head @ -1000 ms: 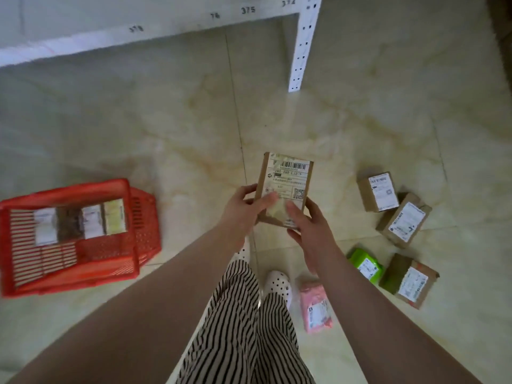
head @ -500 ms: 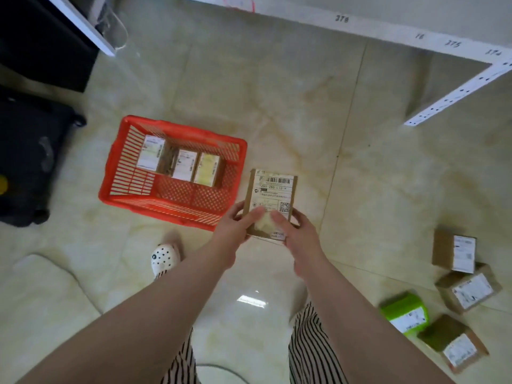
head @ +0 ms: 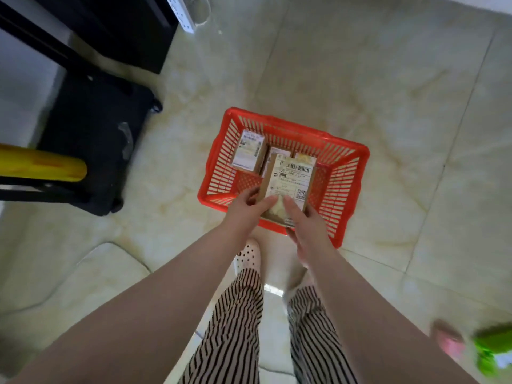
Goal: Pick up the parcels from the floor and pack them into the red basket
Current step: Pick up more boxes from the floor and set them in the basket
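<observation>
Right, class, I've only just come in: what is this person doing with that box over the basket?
A person is holding a labelled cardboard parcel in both hands, left hand and right hand, above the red basket on the floor. At least three parcels already lie inside it. A pink parcel and a green one lie blurred on the floor at lower right.

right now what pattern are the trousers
Black and white stripes on the trousers, clearest in the head view.
</observation>
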`<action>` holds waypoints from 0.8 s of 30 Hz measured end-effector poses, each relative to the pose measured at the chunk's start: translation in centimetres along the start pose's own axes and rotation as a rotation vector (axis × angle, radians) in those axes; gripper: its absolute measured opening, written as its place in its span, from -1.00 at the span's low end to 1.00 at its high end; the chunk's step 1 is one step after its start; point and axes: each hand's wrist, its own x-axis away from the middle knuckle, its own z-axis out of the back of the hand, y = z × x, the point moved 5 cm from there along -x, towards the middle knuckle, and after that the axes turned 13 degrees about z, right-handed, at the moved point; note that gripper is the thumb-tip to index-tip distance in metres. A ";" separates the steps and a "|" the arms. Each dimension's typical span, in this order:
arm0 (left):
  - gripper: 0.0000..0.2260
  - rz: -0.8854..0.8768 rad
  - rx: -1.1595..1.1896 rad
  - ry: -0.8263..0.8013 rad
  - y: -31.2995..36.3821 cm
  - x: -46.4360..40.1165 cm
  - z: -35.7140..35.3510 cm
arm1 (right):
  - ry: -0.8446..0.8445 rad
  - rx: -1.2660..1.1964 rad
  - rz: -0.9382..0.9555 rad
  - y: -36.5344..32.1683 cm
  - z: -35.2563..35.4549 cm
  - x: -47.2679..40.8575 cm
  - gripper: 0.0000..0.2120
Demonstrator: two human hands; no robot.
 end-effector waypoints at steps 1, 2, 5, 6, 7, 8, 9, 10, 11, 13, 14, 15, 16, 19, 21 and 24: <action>-0.51 0.012 0.015 0.005 0.0 -1.1 0.4 | 0.002 -0.003 0.002 0.5 -0.5 -0.9 -0.69; -0.51 0.028 0.030 0.011 0.0 -2.5 0.7 | 0.006 -0.007 0.000 1.0 -1.0 -2.1 -0.67; -0.62 0.087 0.098 0.029 -0.1 -7.8 1.5 | 0.041 0.033 0.003 2.7 -1.4 -7.0 -0.56; -0.66 0.114 0.140 0.039 -0.4 -9.6 1.8 | 0.050 0.053 0.002 3.3 -1.4 -8.8 -0.44; -0.70 0.140 0.177 0.063 -0.6 -11.6 2.1 | 0.063 0.079 -0.003 4.0 -1.4 -10.7 -0.34; -0.68 0.159 0.211 0.093 -0.7 -13.7 2.4 | 0.075 0.099 0.000 4.7 -1.3 -12.5 -0.30; -0.61 0.179 0.232 0.125 -0.9 -15.7 2.8 | 0.084 0.113 0.004 5.4 -1.3 -14.3 -0.29; -0.48 0.209 0.232 0.156 -1.1 -17.8 3.2 | 0.094 0.125 0.002 6.1 -1.3 -16.0 -0.28; -0.37 0.239 0.217 0.177 -1.2 -19.6 3.5 | 0.101 0.136 -0.002 6.8 -1.4 -17.5 -0.27; -0.25 0.268 0.230 0.197 -1.3 -23.2 4.1 | 0.106 0.168 0.004 8.1 -1.6 -20.4 -0.24; -0.23 0.275 0.240 0.198 -1.3 -24.9 4.2 | 0.108 0.181 0.013 8.7 -1.7 -21.7 -0.22; -0.23 0.278 0.242 0.193 -1.2 -26.5 4.3 | 0.104 0.189 0.023 9.3 -1.9 -22.9 -0.20; -0.22 0.275 0.243 0.171 -1.0 -27.9 4.1 | 0.096 0.192 0.034 9.8 -2.2 -23.9 -0.20; -0.11 0.301 0.290 0.018 -0.6 -30.8 2.6 | 0.081 0.226 0.091 11.0 -2.6 -26.3 -0.30; -0.16 0.290 0.308 0.008 -0.4 -31.6 2.1 | 0.085 0.280 0.175 11.2 -3.0 -27.1 -0.42; -0.23 0.288 0.298 0.093 -0.8 -32.2 2.2 | 0.101 0.383 0.271 11.1 -3.5 -27.4 -0.53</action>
